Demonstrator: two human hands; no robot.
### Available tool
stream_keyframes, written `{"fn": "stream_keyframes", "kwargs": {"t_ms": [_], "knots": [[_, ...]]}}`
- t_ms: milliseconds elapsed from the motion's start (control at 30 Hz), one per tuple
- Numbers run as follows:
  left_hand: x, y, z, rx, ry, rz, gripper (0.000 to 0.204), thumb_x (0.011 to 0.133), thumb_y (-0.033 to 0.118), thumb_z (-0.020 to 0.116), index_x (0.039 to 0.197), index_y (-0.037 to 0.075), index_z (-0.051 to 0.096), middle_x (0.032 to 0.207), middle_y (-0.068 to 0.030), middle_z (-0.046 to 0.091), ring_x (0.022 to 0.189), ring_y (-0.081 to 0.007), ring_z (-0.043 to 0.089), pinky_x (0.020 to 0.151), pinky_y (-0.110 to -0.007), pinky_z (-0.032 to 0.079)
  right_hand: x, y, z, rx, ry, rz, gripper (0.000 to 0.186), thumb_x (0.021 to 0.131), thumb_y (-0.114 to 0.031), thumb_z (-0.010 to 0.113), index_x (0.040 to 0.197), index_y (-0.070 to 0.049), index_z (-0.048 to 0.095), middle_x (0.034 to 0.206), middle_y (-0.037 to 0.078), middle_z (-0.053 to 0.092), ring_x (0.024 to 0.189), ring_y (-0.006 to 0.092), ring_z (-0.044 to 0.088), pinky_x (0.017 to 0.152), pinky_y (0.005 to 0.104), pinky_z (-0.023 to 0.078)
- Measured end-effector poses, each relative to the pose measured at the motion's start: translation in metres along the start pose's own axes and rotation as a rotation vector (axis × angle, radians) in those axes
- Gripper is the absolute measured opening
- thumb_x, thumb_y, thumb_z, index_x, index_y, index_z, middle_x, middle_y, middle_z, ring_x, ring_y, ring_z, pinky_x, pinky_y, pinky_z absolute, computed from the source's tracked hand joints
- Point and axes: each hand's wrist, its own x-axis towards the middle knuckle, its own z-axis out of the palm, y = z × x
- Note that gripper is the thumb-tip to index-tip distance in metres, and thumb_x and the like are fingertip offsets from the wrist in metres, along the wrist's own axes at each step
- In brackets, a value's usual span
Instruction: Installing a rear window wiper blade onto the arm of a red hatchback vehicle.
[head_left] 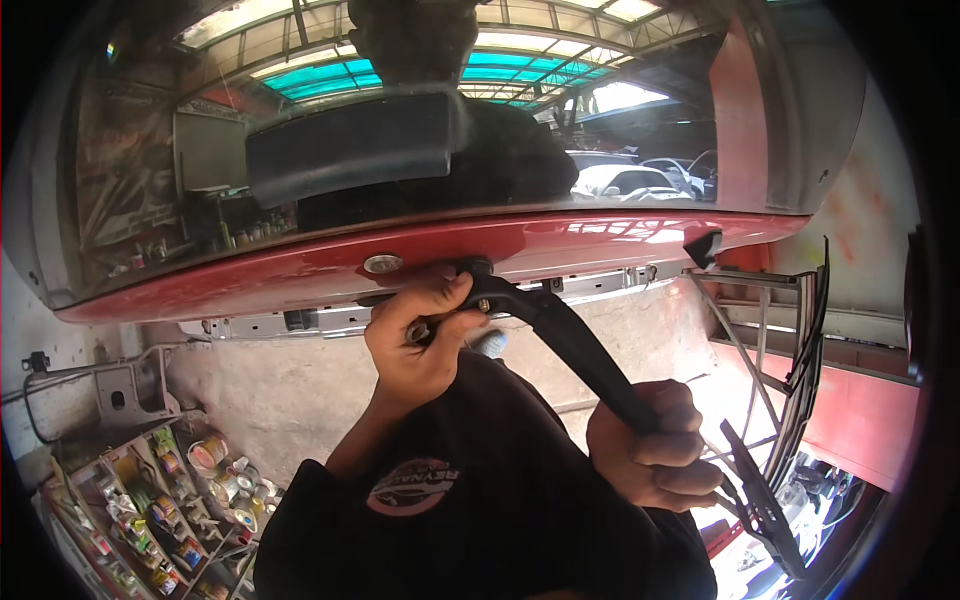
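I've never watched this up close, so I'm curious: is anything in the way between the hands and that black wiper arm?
Nothing visible is. The right hand wraps directly around the wiper arm. The left hand is at its upper end, by the red panel, though its exact contact is partly hidden.

Matt wiper arm point(578, 352), glossy panel point(570, 240)

The black wiper arm point(588, 360) is gripped near its outer end by the right hand point(650, 448). Its pivot end, located at the red panel point(590, 243), is touched by the left hand point(412, 350). Containers point(207, 453) are grouped at lower left.
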Motion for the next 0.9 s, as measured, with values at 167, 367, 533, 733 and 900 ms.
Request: {"fn": "stream_keyframes", "kwargs": {"t_ms": [167, 367, 533, 733, 900], "knots": [[-0.009, -0.008, 0.015, -0.229, 0.129, 0.024, 0.024, 0.083, -0.009, 0.068, 0.105, -0.008, 0.057, 0.099, -0.0181, 0.065, 0.085, -0.0192, 0.068, 0.08, -0.03, 0.055, 0.005, 0.004, 0.003, 0.037, -0.133, 0.009, 0.044, 0.102, -0.045, 0.02, 0.067, -0.023, 0.032, 0.049, -0.006, 0.034, 0.046, 0.009, 0.026, 0.056, 0.0281, 0.027], [-0.017, -0.035, 0.019, -0.241, 0.185, 0.121, 0.027, 0.08, -0.01, 0.071, 0.102, -0.007, 0.056, 0.099, -0.0179, 0.064, 0.086, -0.0171, 0.066, 0.08, -0.029, 0.055, 0.04, 0.021, 0.025, 0.055, -0.155, -0.089, 0.04, 0.102, -0.031, 0.032, 0.065, -0.017, 0.034, 0.043, -0.005, 0.044, 0.037, 0.0099, 0.019, 0.043, 0.0256, 0.025], [-0.017, -0.039, 0.021, -0.084, 0.218, 0.183, 0.031, 0.076, -0.011, 0.074, 0.102, -0.006, 0.058, 0.096, -0.017, 0.066, 0.085, -0.0164, 0.066, 0.078, -0.028, 0.053, 0.059, 0.022, 0.031, 0.002, -0.301, -0.137, 0.034, 0.069, 0.012, 0.053, 0.068, -0.015, 0.032, 0.046, -0.004, 0.046, 0.038, 0.0109, 0.019, 0.044, 0.0257, 0.024], [-0.004, -0.023, 0.01, -0.007, 0.153, 0.186, 0.032, 0.072, -0.012, 0.075, 0.101, -0.009, 0.064, 0.086, -0.0168, 0.069, 0.08, -0.0178, 0.066, 0.074, -0.027, 0.052, 0.015, 0.007, -0.007, 0.002, -0.154, 0.063, 0.055, 0.1, -0.054, 0.013, 0.068, -0.018, 0.038, 0.045, -0.002, 0.041, 0.051, 0.0138, 0.03, 0.048, 0.0287, 0.031], [0.005, -0.014, -0.003, 0.054, -0.04, 0.147, 0.023, 0.085, -0.005, 0.067, 0.106, -0.009, 0.063, 0.097, -0.0193, 0.068, 0.079, -0.0204, 0.069, 0.067, -0.031, 0.062, -0.021, -0.01, -0.011, -0.039, -0.139, 0.127, 0.043, 0.102, -0.045, 0.025, 0.068, -0.021, 0.039, 0.053, -0.003, 0.033, 0.049, 0.01, 0.031, 0.06, 0.0285, 0.031]]}}
